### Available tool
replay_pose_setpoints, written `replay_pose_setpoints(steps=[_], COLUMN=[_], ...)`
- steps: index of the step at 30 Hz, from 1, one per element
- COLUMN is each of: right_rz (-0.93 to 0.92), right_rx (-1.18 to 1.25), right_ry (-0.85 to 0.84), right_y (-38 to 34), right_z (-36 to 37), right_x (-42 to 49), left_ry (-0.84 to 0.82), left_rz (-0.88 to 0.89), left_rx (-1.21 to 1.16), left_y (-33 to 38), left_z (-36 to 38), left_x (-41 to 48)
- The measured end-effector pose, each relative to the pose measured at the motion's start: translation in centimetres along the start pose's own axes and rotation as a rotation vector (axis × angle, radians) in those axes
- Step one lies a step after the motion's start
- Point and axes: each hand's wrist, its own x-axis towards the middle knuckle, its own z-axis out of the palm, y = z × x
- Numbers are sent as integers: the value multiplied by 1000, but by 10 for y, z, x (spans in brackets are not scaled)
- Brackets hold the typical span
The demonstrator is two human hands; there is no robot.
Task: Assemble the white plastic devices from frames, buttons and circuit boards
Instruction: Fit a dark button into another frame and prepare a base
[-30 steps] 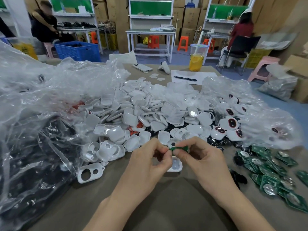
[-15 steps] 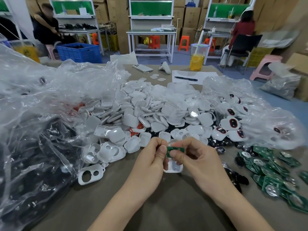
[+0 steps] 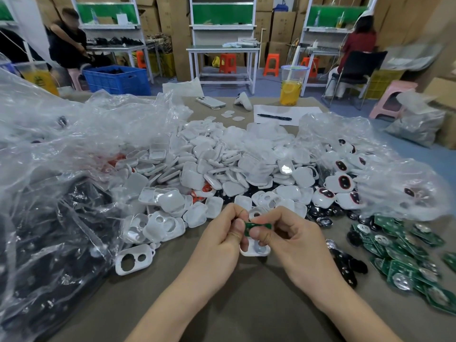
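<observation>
Board (image 3: pixel 257 226), green, is held just in front of the white shell pile (image 3: pixel 209 164). The left hand (image 3: pixel 219 240) and right hand (image 3: pixel 293 243) are close together, each pinching one end. A white frame (image 3: pixel 255 250) also sits before the pile, partly hidden by the fingers. Spare boards (image 3: pixel 404 255) lie right of the pile.

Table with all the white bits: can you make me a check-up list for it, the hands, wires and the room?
Surface: brown table, mostly covered by parts.
Job's things: green circuit board over a white frame; heap of white shells behind; loose boards and black buttons at right.
Clutter: crumpled plastic bags, phone, pen on paper, drink cup.
Hands: left hand and right hand both pinch the circuit board.
Cables: nothing seen on the table.
Surroundings: workbenches, cardboard boxes, person in red, person in black.
</observation>
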Motion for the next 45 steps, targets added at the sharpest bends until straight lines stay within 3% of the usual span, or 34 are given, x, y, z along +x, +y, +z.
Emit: replay_pose_setpoints(steps=[13, 18, 20, 23, 29, 32, 36, 40, 45], right_rz=[3, -32, -30, 0, 17, 41, 54, 33, -33], right_rx=[58, 123, 184, 270, 243, 245, 282, 241, 202], right_ry=[-3, 31, 59, 96, 102, 108, 103, 89, 18], right_y=[-6, -8, -9, -9, -8, -9, -11, -11, -10], right_z=[0, -2, -3, -5, -9, -9, -8, -6, -7], right_x=[2, 5, 5, 7, 7, 7, 8, 7, 4], left_ry=[-13, 162, 298, 453, 539, 527, 375, 222, 192], left_rz=[28, 17, 24, 68, 121, 186, 270, 243, 264], left_rx=[-78, -115, -6, 353, 621, 588, 502, 433, 413], left_y=[5, 5, 0, -6, -9, -6, -3, -1, 0], left_z=[1, 0, -8, -19, -25, -21, -14, -9, -9], left_x=[-1, 6, 8, 8, 7, 5, 2, -1, -1])
